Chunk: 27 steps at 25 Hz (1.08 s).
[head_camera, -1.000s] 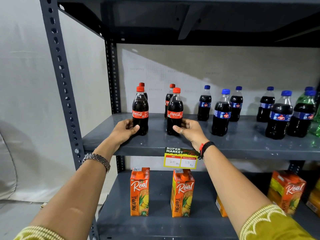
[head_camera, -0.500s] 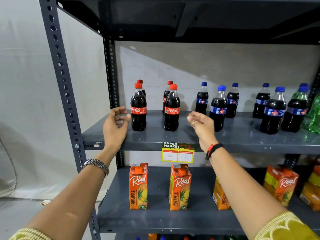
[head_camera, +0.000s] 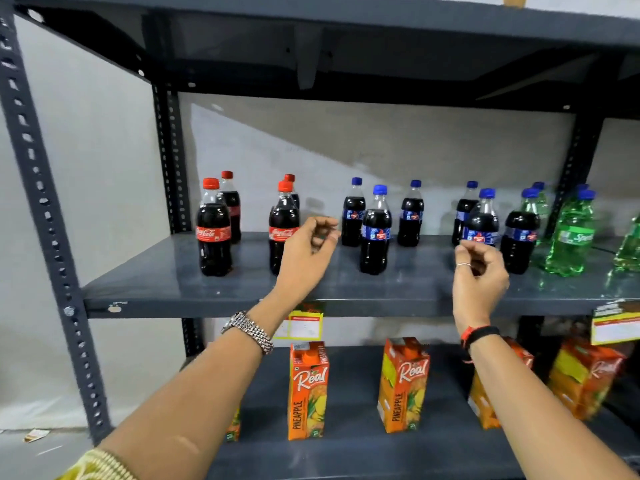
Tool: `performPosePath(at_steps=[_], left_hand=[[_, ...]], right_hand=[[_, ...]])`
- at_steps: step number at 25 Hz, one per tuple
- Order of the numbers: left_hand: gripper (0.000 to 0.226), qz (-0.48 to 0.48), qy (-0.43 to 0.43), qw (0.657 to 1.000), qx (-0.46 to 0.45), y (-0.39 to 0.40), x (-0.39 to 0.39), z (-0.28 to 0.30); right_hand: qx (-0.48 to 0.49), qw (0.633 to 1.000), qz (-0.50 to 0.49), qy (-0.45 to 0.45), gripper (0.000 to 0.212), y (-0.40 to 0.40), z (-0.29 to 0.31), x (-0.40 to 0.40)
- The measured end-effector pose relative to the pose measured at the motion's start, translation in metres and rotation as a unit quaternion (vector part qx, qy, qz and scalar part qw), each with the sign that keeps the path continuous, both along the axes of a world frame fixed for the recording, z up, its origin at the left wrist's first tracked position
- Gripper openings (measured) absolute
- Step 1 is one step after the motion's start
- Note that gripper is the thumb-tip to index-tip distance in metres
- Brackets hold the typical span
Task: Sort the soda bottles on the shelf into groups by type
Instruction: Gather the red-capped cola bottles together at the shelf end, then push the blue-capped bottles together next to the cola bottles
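On the grey middle shelf (head_camera: 173,289), several red-capped cola bottles (head_camera: 213,230) stand grouped at the left. Several blue-capped dark soda bottles (head_camera: 375,233) stand in the middle and right, and green bottles (head_camera: 569,237) at the far right. My left hand (head_camera: 308,251) hovers empty with loosely curled fingers between the front right cola bottle (head_camera: 281,233) and the blue-capped ones, partly covering that cola bottle. My right hand (head_camera: 479,271) hovers empty, fingers curled, just in front of a blue-capped bottle (head_camera: 483,220) further right.
Orange pineapple juice cartons (head_camera: 308,389) stand on the lower shelf. Price tags (head_camera: 303,323) hang from the middle shelf's front edge. A perforated steel upright (head_camera: 41,202) frames the left side, and another shelf board sits close overhead.
Both hands let go of the two front cola bottles, lifted off the shelf and moved right with the view; they now hover by the blue-capped bottles.
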<state>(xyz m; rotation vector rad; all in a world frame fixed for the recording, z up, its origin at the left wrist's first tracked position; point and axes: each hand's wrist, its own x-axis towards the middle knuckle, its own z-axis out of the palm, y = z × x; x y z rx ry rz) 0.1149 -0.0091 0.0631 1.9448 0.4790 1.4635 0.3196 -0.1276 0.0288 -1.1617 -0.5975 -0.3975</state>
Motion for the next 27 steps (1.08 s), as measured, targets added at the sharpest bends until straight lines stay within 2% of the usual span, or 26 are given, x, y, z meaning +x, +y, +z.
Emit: performPosePath(at_steps=[3, 9, 12, 16, 19, 27], left_hand=[[0.028, 0.017, 0.009, 0.997, -0.072, 0.002, 0.049, -0.004], [0.071, 0.034, 0.055, 0.974, -0.215, 0.012, 0.108, -0.023], [0.087, 0.045, 0.086, 0.967, -0.237, 0.02, 0.112, -0.03], [0.075, 0.065, 0.126, 0.964, -0.225, 0.025, 0.109, -0.034], [0.069, 0.08, 0.136, 0.963, -0.217, 0.025, 0.11, -0.034], [0.062, 0.068, 0.108, 0.964, -0.235, 0.025, 0.109, -0.034]], right_hand=[[-0.019, 1.0, -0.011, -0.01, 0.016, -0.015, 0.001, 0.041], [-0.17, 0.983, 0.063, -0.033, 0.058, -0.019, 0.006, 0.096], [-0.251, 0.96, 0.123, -0.008, 0.066, -0.012, 0.004, 0.116], [-0.279, 0.935, 0.217, 0.022, 0.066, -0.007, 0.01, 0.122], [-0.309, 0.898, 0.313, 0.022, 0.067, 0.002, 0.016, 0.119], [-0.336, 0.856, 0.393, 0.014, 0.065, 0.008, 0.02, 0.121]])
